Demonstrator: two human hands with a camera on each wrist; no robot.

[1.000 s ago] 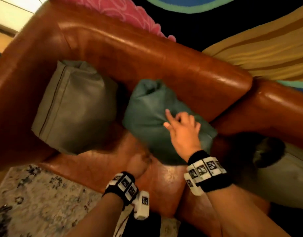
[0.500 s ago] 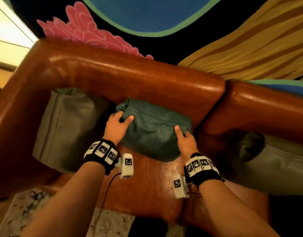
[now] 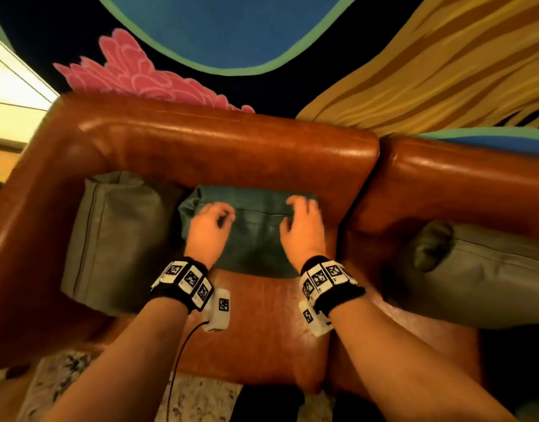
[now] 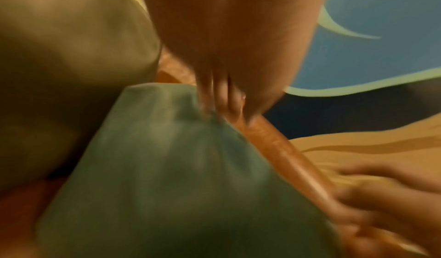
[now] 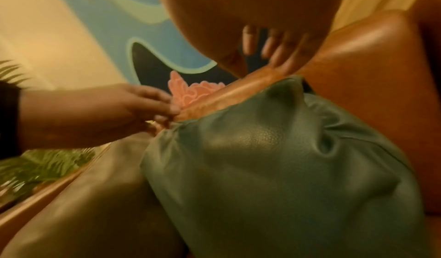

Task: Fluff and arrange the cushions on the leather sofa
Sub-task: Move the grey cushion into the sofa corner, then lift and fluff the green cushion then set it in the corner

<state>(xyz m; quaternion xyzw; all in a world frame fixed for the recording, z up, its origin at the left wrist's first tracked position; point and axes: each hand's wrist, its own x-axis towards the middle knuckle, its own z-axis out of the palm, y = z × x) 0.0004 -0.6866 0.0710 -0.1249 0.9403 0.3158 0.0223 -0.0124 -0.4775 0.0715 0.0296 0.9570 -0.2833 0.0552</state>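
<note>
A teal leather cushion leans against the backrest of the brown leather sofa, between my two hands. My left hand has curled fingers at the cushion's top left corner. In the left wrist view the fingers dig into the puckered top edge of the teal cushion. My right hand hovers over the top right corner. Its spread fingers are just clear of the teal cushion. The wrist views are blurred.
A grey-olive cushion stands in the sofa's left corner, touching the teal one. Another grey cushion lies on the seat to the right. A painted wall rises behind the backrest. A patterned rug lies below the seat front.
The teal cushion has gone from slumped on the seat to upright against the backrest. Both hands have moved up to its top edge, and the right hand has lifted off it.
</note>
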